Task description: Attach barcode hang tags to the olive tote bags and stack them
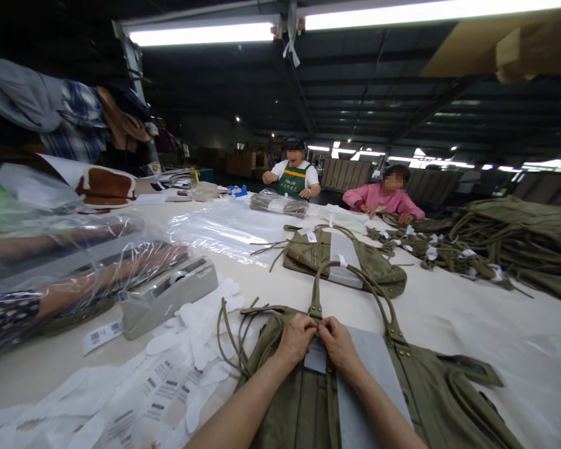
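In the head view I am looking down a long white table point(472, 312) that is running far ahead of me, with its near edge hiding under my arms. There is bare room on the right side of the table, near me. On the left it is crowded: white barcode labels point(154, 393) are lying just beside my left arm, a grey tape holder point(168, 293) is sitting behind them, and things in clear plastic wrap point(70, 268) are piling up past that. A second green bag point(346, 262) is lying in the middle of the table, well apart from my hands. A big heap of green straps point(505, 243) is filling the far right side. A clear plastic sheet point(224, 231) is lying farther back. Two people are working at the far end, one in a green apron point(293, 171) and one in a pink top point(384, 198). The room is dark, with long bright lights point(201, 32) glowing overhead. My green bag point(430, 393) is lying flat right in front of me. My left hand point(297, 338) and my right hand point(339, 343) are close together, fingertips almost touching, and both are pinching the top edge of the bag beside a white paper point(315, 357). The bag's handle point(350, 280) is curving away just past my hands.
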{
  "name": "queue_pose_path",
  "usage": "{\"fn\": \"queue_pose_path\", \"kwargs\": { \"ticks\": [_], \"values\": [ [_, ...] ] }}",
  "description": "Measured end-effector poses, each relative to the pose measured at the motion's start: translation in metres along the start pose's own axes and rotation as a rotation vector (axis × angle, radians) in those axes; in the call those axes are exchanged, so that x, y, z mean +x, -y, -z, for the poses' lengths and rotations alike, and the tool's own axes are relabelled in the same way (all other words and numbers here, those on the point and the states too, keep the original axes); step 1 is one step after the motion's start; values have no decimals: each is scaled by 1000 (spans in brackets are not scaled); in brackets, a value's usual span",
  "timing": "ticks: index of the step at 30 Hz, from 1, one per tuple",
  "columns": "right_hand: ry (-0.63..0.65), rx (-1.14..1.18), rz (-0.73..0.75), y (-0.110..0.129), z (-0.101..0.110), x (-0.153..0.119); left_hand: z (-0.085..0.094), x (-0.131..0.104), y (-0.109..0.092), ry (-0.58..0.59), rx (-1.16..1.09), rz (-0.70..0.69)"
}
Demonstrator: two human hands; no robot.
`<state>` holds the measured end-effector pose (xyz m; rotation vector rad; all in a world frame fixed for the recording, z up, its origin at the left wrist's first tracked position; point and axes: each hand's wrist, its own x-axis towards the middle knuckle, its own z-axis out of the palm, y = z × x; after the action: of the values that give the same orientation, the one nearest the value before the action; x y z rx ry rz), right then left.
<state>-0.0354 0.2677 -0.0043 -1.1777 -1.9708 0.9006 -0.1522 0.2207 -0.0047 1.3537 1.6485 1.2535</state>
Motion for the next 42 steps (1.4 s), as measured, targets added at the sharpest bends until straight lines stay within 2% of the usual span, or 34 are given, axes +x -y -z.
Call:
{"fn": "queue_pose_path", "kwargs": {
  "ticks": [7, 15, 29, 33, 36, 40, 42],
  "values": [
    [-28, 55, -16, 0, 1, 2, 1, 0, 1, -9, 110, -60],
    [116, 142, -113, 3, 3, 3, 0, 3, 3, -4, 126, -24],
    [203, 194, -210, -2, -3, 5, -2, 4, 9, -21, 97, 29],
    [200, 103, -141, -11, -7, 7, -3, 4, 8, -43, 105, 20],
    [143, -27, -37, -11, -6, 6, 0, 3, 2, -45, 98, 18],
    [20, -212, 93, 6, 10, -16, 6, 0, -6, 25, 49, 81],
    [68, -341, 198, 18, 20, -32, 8, 1, -5, 61, 17, 116]
  ]
}}
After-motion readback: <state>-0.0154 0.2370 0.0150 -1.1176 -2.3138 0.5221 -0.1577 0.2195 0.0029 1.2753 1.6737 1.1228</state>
